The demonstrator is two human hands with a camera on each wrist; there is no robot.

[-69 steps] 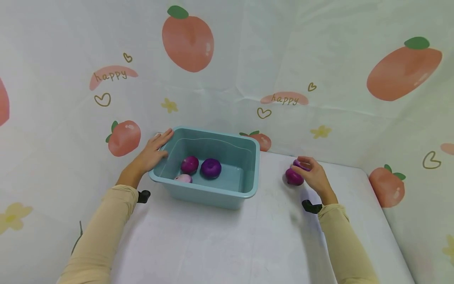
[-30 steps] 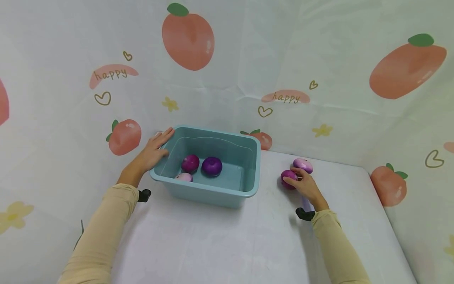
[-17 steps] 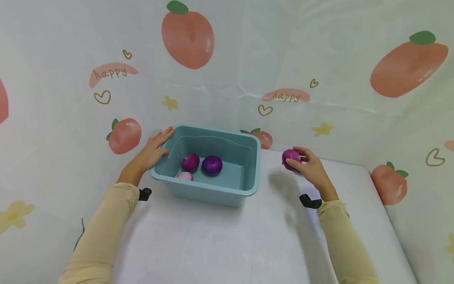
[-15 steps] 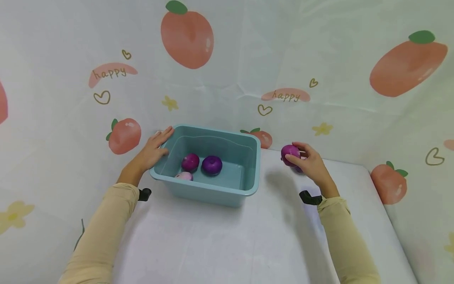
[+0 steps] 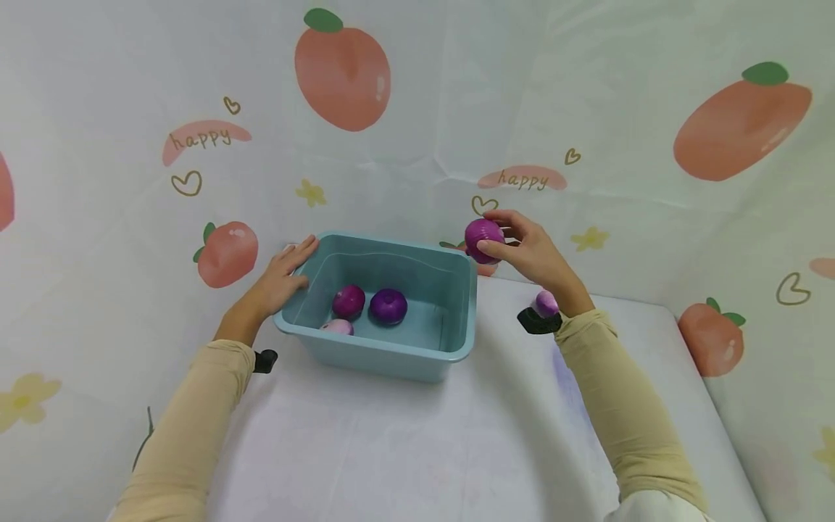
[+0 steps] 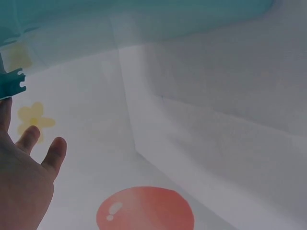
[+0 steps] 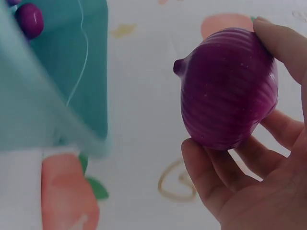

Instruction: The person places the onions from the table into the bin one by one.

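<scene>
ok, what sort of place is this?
Looks like a makeshift recording corner, though I can't be sure: wrinkled fruit-print sheeting behind a white table, a teal bin set on it, and a black wrist device on the person.

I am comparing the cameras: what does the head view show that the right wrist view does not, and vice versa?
Only the head view: the left hand on the bin, a pinkish item on the table.
Only the right wrist view: the palm of the right hand.
Both: that hand holding a purple onion; a purple item inside the bin.
</scene>
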